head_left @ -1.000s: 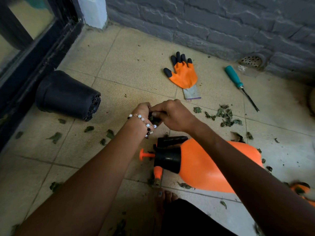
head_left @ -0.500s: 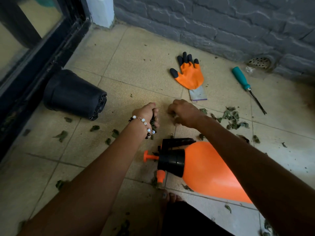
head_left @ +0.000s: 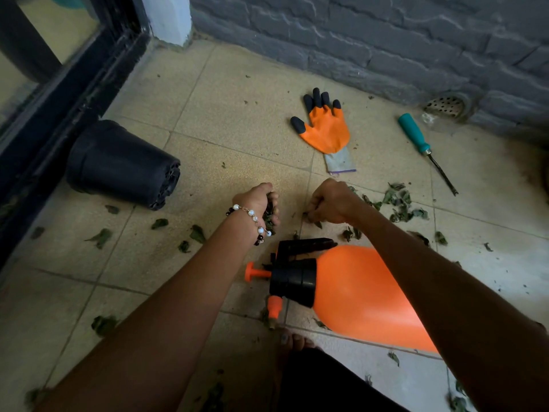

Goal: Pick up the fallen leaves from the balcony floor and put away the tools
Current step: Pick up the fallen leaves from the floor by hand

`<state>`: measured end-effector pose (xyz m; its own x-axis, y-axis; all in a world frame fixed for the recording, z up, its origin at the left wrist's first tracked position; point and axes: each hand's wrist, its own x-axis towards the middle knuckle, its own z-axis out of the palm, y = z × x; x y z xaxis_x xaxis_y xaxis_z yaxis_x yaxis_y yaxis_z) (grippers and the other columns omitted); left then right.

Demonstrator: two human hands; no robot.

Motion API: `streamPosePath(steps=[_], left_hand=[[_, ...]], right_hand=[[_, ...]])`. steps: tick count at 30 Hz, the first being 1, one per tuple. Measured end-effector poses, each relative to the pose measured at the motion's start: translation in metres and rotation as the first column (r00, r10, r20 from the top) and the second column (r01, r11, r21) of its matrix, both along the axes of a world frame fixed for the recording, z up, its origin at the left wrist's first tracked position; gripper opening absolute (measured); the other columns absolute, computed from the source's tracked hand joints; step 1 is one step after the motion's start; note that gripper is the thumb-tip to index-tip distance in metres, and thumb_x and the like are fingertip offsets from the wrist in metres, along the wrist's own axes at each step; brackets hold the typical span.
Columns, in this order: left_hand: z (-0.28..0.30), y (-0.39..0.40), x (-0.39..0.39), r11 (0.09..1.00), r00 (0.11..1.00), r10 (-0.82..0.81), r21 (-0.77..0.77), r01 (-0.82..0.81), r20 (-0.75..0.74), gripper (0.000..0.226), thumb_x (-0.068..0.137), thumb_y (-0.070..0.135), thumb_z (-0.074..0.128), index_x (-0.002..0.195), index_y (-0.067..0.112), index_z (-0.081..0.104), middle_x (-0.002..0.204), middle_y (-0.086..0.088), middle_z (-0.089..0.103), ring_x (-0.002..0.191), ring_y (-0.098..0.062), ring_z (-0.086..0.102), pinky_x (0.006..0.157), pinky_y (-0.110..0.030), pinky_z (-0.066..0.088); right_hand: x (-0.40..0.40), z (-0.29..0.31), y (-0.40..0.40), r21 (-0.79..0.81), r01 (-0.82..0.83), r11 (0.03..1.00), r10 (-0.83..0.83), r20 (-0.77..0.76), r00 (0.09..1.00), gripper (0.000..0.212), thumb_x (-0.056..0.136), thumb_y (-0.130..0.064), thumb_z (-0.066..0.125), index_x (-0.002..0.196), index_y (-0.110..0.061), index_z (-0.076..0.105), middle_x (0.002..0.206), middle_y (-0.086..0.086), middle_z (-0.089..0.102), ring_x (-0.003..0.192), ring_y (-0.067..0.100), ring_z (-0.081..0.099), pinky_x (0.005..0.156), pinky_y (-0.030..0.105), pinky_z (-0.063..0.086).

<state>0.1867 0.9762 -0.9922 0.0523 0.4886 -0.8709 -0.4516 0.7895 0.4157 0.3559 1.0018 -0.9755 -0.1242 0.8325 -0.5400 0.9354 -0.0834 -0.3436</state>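
Observation:
Dry green leaves lie scattered over the beige tiled floor, with a thick cluster (head_left: 398,203) to the right of my hands. My left hand (head_left: 261,203), with a bead bracelet on the wrist, is curled round a bunch of gathered leaves (head_left: 269,217). My right hand (head_left: 329,202) is down at the floor, its fingers pinching a leaf at the tile joint. An orange spray bottle (head_left: 356,292) with a black head lies on its side just below both hands. An orange and black glove (head_left: 325,129) and a teal-handled tool (head_left: 421,144) lie further back.
A black plastic pot (head_left: 118,165) lies on its side at the left by the dark door frame (head_left: 59,114). A grey brick wall (head_left: 386,40) with a floor drain (head_left: 445,105) closes the far side. More leaves (head_left: 101,237) dot the left tiles. My bare foot (head_left: 291,343) shows at the bottom.
My hands were together a second ago and have drawn apart. The left hand keeps its bunch of leaves, while the right has moved right and down to the floor.

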Motion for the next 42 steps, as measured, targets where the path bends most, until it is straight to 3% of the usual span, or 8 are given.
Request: streamPosePath(steps=[6, 10, 15, 20, 26, 33, 37, 42], left_hand=[[0.001, 0.003, 0.015, 0.999, 0.999, -0.025, 0.023, 0.026, -0.032, 0.030, 0.095, 0.031, 0.056, 0.076, 0.008, 0.055, 0.068, -0.005, 0.056, 0.035, -0.014, 0.045, 0.037, -0.015, 0.033], [0.010, 0.009, 0.031, 1.000, 0.994, -0.004, -0.001, 0.004, -0.112, 0.040, 0.085, 0.044, 0.063, 0.097, 0.006, 0.063, 0.099, -0.011, 0.066, 0.060, -0.025, 0.060, 0.046, -0.026, 0.045], [0.021, 0.004, 0.046, 0.989, 0.987, -0.146, -0.014, 0.145, -0.068, 0.019, 0.085, 0.026, 0.056, 0.082, 0.008, 0.060, 0.073, -0.007, 0.059, 0.056, -0.023, 0.056, 0.050, -0.025, 0.045], [0.028, 0.001, 0.069, 0.973, 0.968, -0.230, -0.013, 0.230, -0.097, 0.015, 0.085, 0.017, 0.050, 0.076, 0.008, 0.058, 0.081, -0.010, 0.062, 0.068, -0.025, 0.059, 0.061, -0.029, 0.053], [0.031, 0.007, 0.105, 0.986, 0.987, -0.163, 0.047, 0.163, -0.002, 0.031, 0.089, 0.016, 0.054, 0.060, 0.011, 0.045, 0.050, -0.002, 0.041, 0.035, -0.014, 0.035, 0.039, -0.015, 0.034], [0.013, 0.034, 0.102, 0.990, 0.987, -0.132, 0.030, 0.135, -0.088, 0.043, 0.090, 0.017, 0.056, 0.052, 0.015, 0.036, 0.038, 0.001, 0.031, 0.028, -0.013, 0.025, 0.040, -0.013, 0.024], [0.012, 0.046, 0.100, 0.990, 0.987, -0.142, 0.001, 0.143, -0.075, 0.042, 0.091, 0.018, 0.055, 0.053, 0.015, 0.037, 0.038, 0.002, 0.030, 0.029, -0.013, 0.025, 0.041, -0.012, 0.026], [0.010, 0.046, 0.103, 0.988, 0.987, -0.151, -0.028, 0.150, -0.050, 0.040, 0.091, 0.021, 0.055, 0.055, 0.016, 0.040, 0.041, 0.003, 0.035, 0.033, -0.011, 0.029, 0.042, -0.011, 0.027]], right_hand=[[-0.011, 0.035, -0.015, -0.115, 0.402, 0.909, -0.386, -0.598, 0.703, 0.004, 0.077, 0.005, 0.071, 0.077, 0.002, 0.070, 0.069, 0.014, 0.068, 0.052, 0.012, 0.053, 0.052, 0.024, 0.045], [-0.035, 0.041, -0.032, 0.007, 0.412, 0.911, -0.331, -0.583, 0.742, 0.002, 0.076, 0.003, 0.073, 0.078, 0.003, 0.072, 0.070, 0.020, 0.070, 0.051, 0.019, 0.060, 0.048, 0.023, 0.048], [-0.024, 0.043, -0.044, 0.371, 0.149, 0.917, -0.014, -0.343, 0.939, 0.014, 0.080, 0.001, 0.065, 0.087, -0.003, 0.076, 0.083, 0.013, 0.074, 0.078, 0.024, 0.069, 0.077, 0.037, 0.053], [0.012, 0.065, -0.052, 0.230, -0.138, 0.963, 0.194, -0.244, 0.950, 0.027, 0.090, 0.000, 0.056, 0.106, -0.012, 0.074, 0.096, 0.002, 0.072, 0.089, 0.012, 0.060, 0.081, 0.023, 0.046], [0.083, 0.073, -0.050, -0.019, 0.265, 0.964, -0.228, -0.573, 0.787, 0.026, 0.094, -0.005, 0.057, 0.111, -0.017, 0.072, 0.097, -0.005, 0.070, 0.078, 0.000, 0.056, 0.065, 0.016, 0.044], [0.171, 0.030, 0.001, 0.112, 0.192, 0.975, -0.214, 0.236, 0.948, 0.066, 0.081, -0.019, 0.074, 0.140, -0.022, 0.045, 0.143, 0.011, 0.042, 0.130, 0.028, 0.038, 0.105, 0.040, 0.036], [0.177, -0.002, 0.010, 0.011, 0.022, 1.000, -0.024, 0.264, 0.964, 0.102, 0.073, -0.026, 0.081, 0.152, -0.034, 0.016, 0.160, 0.010, 0.008, 0.144, 0.040, 0.014, 0.114, 0.053, 0.022], [0.176, -0.010, 0.004, 0.202, -0.090, 0.975, 0.035, 0.262, 0.964, 0.058, 0.085, -0.011, 0.067, 0.139, -0.019, 0.048, 0.141, 0.009, 0.048, 0.126, 0.026, 0.048, 0.100, 0.036, 0.043]])
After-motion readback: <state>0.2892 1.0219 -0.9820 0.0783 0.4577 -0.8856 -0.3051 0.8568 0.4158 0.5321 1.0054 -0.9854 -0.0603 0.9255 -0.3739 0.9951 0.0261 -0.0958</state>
